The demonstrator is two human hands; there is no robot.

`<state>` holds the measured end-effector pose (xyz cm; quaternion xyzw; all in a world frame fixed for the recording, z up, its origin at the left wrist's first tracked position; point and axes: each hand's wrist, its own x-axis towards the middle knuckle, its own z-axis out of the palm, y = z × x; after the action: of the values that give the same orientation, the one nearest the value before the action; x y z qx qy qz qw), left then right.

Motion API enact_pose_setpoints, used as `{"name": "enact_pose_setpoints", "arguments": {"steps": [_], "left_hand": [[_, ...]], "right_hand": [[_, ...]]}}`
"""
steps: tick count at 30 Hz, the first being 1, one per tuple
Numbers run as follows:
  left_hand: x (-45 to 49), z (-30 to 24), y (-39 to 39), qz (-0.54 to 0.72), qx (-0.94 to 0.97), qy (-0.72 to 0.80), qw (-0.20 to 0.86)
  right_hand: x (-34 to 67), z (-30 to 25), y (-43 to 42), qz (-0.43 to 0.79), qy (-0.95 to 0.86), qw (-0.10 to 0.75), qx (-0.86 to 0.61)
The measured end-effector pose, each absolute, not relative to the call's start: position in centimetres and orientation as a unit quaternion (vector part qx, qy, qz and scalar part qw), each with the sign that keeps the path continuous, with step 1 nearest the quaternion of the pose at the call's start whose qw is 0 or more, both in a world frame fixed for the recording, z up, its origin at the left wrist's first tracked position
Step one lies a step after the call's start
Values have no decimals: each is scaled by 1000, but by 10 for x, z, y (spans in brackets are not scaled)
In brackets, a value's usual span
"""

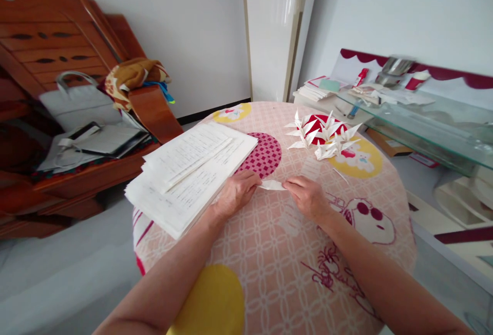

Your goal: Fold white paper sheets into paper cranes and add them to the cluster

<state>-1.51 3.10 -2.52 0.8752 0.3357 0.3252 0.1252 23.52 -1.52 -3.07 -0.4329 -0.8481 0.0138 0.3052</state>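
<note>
A small folded piece of white paper (271, 185) is stretched between my two hands, just above the tablecloth. My left hand (241, 189) pinches its left end, beside the paper stack. At the other end, the fingers of my right hand (306, 196) are closed on the paper. Several folded white paper cranes (327, 151) stand in a group farther back on the right of the table. A thick stack of written sheets (188, 191) lies to the left, with a narrower pile of paper on top.
The round table has a pink patterned cloth (254, 263). A thin white strip (340, 175) lies near the cranes. To the right is a glass shelf (431, 129) with metal bowls and papers. A wooden chair (42, 32) holding a bag stands left; a white cabinet unit (269, 42) is behind.
</note>
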Motion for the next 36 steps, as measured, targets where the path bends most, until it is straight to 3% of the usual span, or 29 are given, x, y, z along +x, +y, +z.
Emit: {"name": "enact_pose_setpoints", "arguments": {"steps": [6, 10, 13, 19, 28, 36], "left_hand": [[-16, -31, 36, 276, 900, 328, 81], [-15, -22, 30, 198, 927, 300, 106], [-17, -10, 25, 167, 935, 283, 132], [-17, -8, 22, 184, 927, 287, 159], [-5, -19, 20, 228, 908, 307, 173], [-7, -19, 21, 231, 900, 315, 195]], "right_hand": [[229, -27, -16, 9, -874, 229, -429], [227, -21, -20, 16, -895, 136, -426], [228, -15, -24, 23, -899, 115, -421], [229, -13, -26, 58, -896, 133, -420], [236, -31, -17, 128, -869, 248, -409], [240, -25, -15, 141, -872, 238, -405]]}}
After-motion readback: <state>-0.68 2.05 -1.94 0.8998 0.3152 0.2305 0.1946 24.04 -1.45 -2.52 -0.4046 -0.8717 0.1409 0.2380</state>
